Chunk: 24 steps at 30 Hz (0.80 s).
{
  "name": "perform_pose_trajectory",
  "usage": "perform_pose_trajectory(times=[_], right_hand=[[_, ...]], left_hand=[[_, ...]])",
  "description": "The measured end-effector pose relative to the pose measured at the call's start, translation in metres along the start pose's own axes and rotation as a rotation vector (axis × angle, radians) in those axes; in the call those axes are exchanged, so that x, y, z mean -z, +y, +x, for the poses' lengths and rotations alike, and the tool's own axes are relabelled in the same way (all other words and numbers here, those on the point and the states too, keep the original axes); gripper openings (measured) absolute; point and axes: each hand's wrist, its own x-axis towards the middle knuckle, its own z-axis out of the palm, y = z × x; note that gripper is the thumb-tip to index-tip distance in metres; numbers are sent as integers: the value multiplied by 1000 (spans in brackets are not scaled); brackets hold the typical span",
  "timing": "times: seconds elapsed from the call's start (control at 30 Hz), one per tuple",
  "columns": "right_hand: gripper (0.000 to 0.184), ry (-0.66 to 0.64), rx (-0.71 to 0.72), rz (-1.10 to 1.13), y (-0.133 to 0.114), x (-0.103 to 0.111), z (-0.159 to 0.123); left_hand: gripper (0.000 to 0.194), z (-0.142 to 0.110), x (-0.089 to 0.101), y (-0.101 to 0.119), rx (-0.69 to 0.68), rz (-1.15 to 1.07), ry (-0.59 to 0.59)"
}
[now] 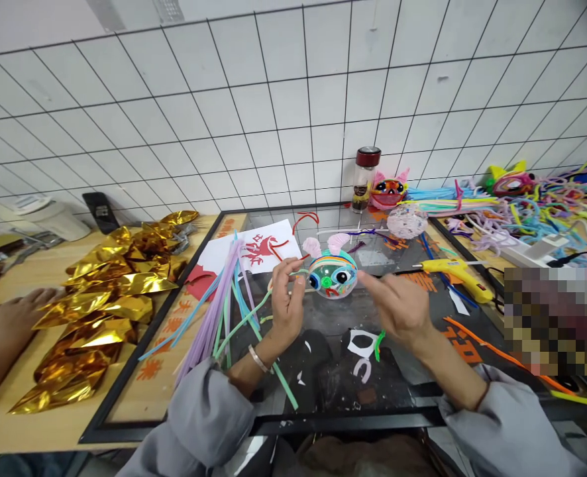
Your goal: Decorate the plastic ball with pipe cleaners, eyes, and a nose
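Head view: left fingers [284, 273] grip eared ball [331, 293]; right fingers [375, 283] curled, index touching; frame edge [343, 421] well apart.

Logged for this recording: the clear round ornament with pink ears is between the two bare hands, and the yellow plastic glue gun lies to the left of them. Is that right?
Not quite: the yellow plastic glue gun lies to the right, beyond the right hand, as the head view shows. The clear round ornament with pink ears is indeed between the hands.
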Motion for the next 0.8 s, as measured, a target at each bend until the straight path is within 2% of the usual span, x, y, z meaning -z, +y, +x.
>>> perform_pose_trajectory(times=[0.07, 0.2, 0.27, 0.47, 0.63, 0.8], right_hand=[[40, -16, 55, -74, -14, -3, 0], [47, -94, -169, -70, -15, -12, 0], [47, -124, -226, -6, -11, -15, -1], [40, -56, -215, 148, -6, -14, -5], [35, -104, -69, 159, -5, -11, -11], [36, -63, -10, 199, -10, -8, -12]], left_hand=[[25, -2, -1, 2, -41, 13, -16], [25, -1, 0, 1, -21, 6, -4], [25, 1, 0, 0, -17, 5, 5], [24, 1, 2, 0, -6, 21, -8], [24, 0, 2, 1, -6, 45, -7], [24, 1, 2, 0, 12, 47, -15]])
